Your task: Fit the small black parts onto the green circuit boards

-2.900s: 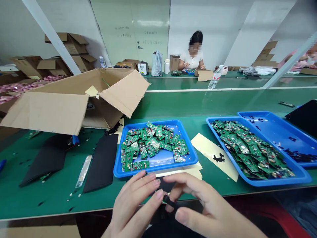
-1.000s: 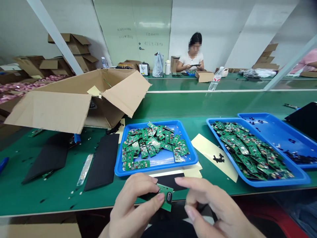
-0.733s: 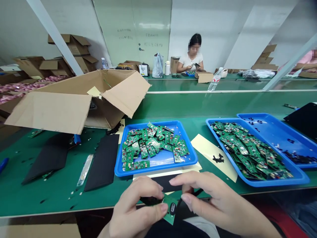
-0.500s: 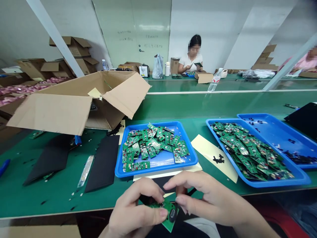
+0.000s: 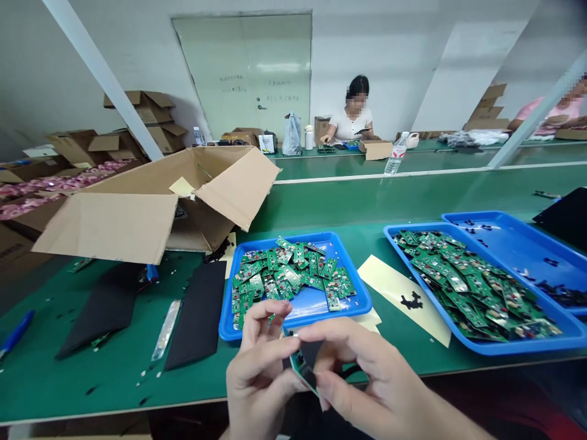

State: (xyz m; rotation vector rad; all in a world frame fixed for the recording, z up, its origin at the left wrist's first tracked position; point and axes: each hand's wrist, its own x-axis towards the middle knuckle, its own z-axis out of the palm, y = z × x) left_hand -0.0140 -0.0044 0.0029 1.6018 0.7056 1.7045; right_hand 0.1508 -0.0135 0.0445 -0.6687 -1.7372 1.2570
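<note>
A small green circuit board [image 5: 299,363] is held up nearly edge-on between my two hands, above the front edge of the bench. My left hand [image 5: 259,373] grips it from the left with thumb and fingers. My right hand [image 5: 371,373] closes on it from the right, index fingertip at its top end and thumb at its lower edge. A dark part shows on the board's face, partly hidden by the fingers. Just beyond the hands, a blue tray [image 5: 364,298] holds many loose circuit boards [image 5: 288,275].
To the right stand a second blue tray [image 5: 440,315] heaped with boards and another blue tray [image 5: 509,235] with small black parts. Black pieces [image 5: 411,300] lie on yellow paper [image 5: 385,275]. At left are an open carton [image 5: 110,223], black sheets [image 5: 195,318] and a blue-handled tool [image 5: 18,330]. A co-worker [image 5: 353,119] sits opposite.
The circuit board has been raised and turned from face-up to nearly edge-on. My right hand has closed in on it, and both hands are higher. The camera view has tilted slightly upward.
</note>
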